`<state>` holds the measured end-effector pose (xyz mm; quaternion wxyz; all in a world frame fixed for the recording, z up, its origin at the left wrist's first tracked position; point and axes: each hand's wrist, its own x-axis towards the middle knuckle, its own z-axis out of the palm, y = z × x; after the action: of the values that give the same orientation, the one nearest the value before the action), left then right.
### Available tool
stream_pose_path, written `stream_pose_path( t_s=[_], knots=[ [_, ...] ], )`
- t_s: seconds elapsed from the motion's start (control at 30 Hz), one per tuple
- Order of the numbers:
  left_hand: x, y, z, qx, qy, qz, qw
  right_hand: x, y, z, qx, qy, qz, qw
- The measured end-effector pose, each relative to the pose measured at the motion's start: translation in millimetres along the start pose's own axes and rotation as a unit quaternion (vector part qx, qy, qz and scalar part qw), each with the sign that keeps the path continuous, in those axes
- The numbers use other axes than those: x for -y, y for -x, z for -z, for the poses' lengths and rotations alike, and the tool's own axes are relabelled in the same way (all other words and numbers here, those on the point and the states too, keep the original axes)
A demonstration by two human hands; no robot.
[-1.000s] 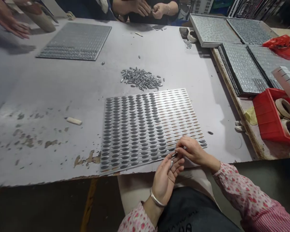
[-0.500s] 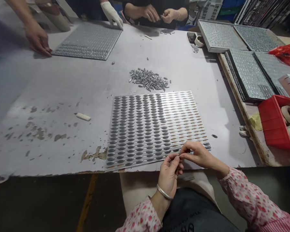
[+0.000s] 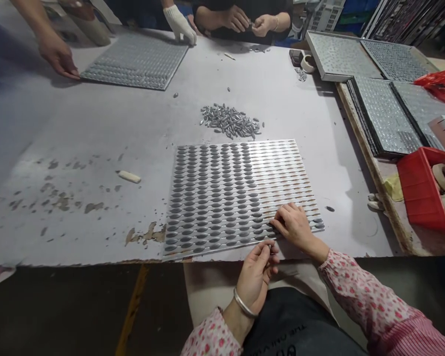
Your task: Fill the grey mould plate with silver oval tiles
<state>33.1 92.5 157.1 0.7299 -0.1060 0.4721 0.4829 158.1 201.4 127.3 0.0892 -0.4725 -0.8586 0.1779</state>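
A flat panel (image 3: 282, 173) lies at the table's front edge, its left part covered with rows of dark grey oval pieces (image 3: 215, 193). Bare pale rows with thin brown lines fill most of its right part. My right hand (image 3: 292, 225) rests over the panel's lower right, fingertips pinched down on it; whatever they hold is hidden. Just below the panel's front edge, my left hand (image 3: 257, 269) is closed, with a small grey oval piece between thumb and fingers. Beyond the panel sits a heap of loose grey oval pieces (image 3: 230, 121).
Across the table, a person's bare hand (image 3: 59, 57) and white-gloved hand (image 3: 180, 24) touch another panel (image 3: 133, 59). Another person's hands (image 3: 250, 22) hold something small. To the right are stacked panels (image 3: 385, 116) and a red bin (image 3: 426, 188) with tape rolls. A whitish stick (image 3: 129, 176) lies left.
My hands, together at the fingertips before, have parted; the right moved up onto the panel, the left stayed low. The far person's hands came onto the other panel.
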Motion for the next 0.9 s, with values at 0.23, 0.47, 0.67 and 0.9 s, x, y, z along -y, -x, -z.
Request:
stream_pose_path(
  t_s=[0.23, 0.47, 0.67, 0.9],
  knots=[
    [3.3, -7.4, -4.3, -0.01, 0.026, -0.034, 0.999, 1.1, 7.6, 28.0, 0.072, -0.291, 0.072, 0.951],
    [3.8, -7.4, -6.0, 0.021, 0.001, -0.003, 1.0, -10.9, 14.2, 28.3, 0.03, -0.282, 0.041, 0.958],
    [-0.1, -1.7, -4.2, 0.044, -0.046, 0.023, 0.998, -23.5, 13.3, 12.7, -0.016, -0.083, -0.031, 0.996],
    [-29.0, 0.4, 13.2, 0.09, -0.181, -0.039, 0.979, -8.6, 7.8, 25.0, -0.043, -0.025, -0.019, 0.999]
  ],
)
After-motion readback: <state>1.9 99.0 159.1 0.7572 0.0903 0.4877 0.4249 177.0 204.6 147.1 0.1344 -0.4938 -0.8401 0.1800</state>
